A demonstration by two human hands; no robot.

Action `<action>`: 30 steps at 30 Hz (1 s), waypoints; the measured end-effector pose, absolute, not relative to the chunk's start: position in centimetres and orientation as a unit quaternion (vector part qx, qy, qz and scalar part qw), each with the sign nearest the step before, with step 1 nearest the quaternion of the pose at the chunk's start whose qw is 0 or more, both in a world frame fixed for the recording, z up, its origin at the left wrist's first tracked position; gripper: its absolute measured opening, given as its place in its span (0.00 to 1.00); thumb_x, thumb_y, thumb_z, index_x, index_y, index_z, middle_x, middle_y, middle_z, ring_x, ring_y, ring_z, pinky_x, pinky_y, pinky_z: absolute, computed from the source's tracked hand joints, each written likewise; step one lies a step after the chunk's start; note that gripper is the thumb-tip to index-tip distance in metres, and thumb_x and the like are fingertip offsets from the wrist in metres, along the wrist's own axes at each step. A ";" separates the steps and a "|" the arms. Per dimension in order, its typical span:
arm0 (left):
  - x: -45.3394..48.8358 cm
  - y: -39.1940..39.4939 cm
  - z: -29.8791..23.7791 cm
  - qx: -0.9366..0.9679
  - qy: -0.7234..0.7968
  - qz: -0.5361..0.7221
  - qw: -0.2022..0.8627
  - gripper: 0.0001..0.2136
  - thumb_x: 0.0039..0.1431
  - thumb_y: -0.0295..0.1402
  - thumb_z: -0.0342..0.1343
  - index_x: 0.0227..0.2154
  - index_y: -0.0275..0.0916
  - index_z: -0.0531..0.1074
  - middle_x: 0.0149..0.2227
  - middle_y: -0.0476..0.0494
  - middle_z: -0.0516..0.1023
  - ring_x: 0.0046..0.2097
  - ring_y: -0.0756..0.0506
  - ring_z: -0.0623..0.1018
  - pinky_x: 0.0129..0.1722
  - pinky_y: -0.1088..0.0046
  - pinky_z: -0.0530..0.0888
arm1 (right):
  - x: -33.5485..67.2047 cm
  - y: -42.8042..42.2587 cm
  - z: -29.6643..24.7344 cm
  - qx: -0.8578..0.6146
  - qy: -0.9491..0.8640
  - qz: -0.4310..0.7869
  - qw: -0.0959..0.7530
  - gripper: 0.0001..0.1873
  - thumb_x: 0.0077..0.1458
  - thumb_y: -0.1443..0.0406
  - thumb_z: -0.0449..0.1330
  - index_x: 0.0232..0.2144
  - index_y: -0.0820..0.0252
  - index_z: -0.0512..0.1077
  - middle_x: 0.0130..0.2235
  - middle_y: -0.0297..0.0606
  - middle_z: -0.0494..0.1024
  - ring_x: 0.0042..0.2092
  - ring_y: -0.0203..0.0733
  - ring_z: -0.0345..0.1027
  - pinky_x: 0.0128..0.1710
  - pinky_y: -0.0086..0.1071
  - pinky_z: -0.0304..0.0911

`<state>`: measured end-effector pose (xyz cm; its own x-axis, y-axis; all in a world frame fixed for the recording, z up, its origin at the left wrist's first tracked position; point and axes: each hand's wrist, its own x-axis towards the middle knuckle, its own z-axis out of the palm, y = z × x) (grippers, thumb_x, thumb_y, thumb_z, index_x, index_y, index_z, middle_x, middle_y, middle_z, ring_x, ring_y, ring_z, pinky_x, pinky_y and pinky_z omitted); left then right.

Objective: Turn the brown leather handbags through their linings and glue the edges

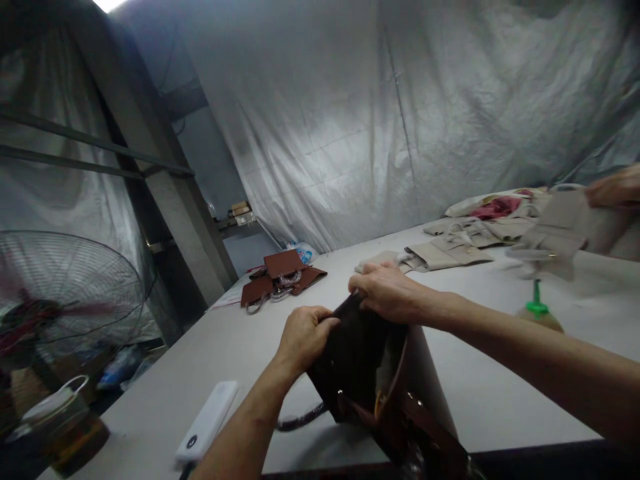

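A dark brown handbag stands at the near edge of the table, its top gaping and its dark inside facing me. My left hand is closed on the left part of its far rim, thumb over the edge. On the same rim, farther right, my right hand grips with its fingers curled over. A wrapped handle sticks out on the bag's left side. Its lower front is dark and blurred, so details there are hard to make out.
Brown bags lie at the table's far left, beige bags at the back right. A co-worker's hand holds a beige piece. Nearby are a green-capped bottle, a white power bank, a jug and a fan.
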<state>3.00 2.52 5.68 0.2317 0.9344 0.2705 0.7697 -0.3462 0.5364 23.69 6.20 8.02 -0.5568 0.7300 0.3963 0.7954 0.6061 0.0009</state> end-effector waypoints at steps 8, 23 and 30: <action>1.9 2.8 4.2 0.759 0.534 0.313 0.204 0.14 0.56 0.40 0.52 0.29 0.36 0.79 0.26 0.47 0.78 0.28 0.48 0.73 0.25 0.76 0.63 | 25.4 7.5 8.2 -0.465 -0.859 -0.070 0.203 0.18 0.51 0.66 0.61 0.46 0.53 0.74 0.36 0.39 0.77 0.46 0.48 0.67 0.44 0.38 0.49; 2.5 2.1 4.3 0.749 0.531 0.327 0.223 0.13 0.56 0.39 0.53 0.29 0.38 0.79 0.27 0.47 0.78 0.29 0.47 0.74 0.26 0.76 0.65 | 24.1 7.9 8.2 -0.480 -0.852 -0.087 0.187 0.10 0.50 0.69 0.57 0.32 0.54 0.78 0.30 0.41 0.79 0.43 0.50 0.65 0.40 0.40 0.44; 2.3 2.8 4.3 0.735 0.541 0.327 0.245 0.12 0.55 0.39 0.53 0.29 0.37 0.78 0.26 0.48 0.78 0.27 0.49 0.73 0.25 0.76 0.64 | 24.7 8.1 8.2 -0.469 -0.859 -0.068 0.192 0.08 0.49 0.65 0.60 0.33 0.52 0.78 0.33 0.40 0.79 0.46 0.50 0.65 0.44 0.40 0.44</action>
<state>2.30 2.75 4.25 0.2019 0.9554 0.2154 0.6355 -0.2952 0.7135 24.71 8.05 8.23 -0.4860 0.7807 0.3928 0.8325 0.5503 -0.0637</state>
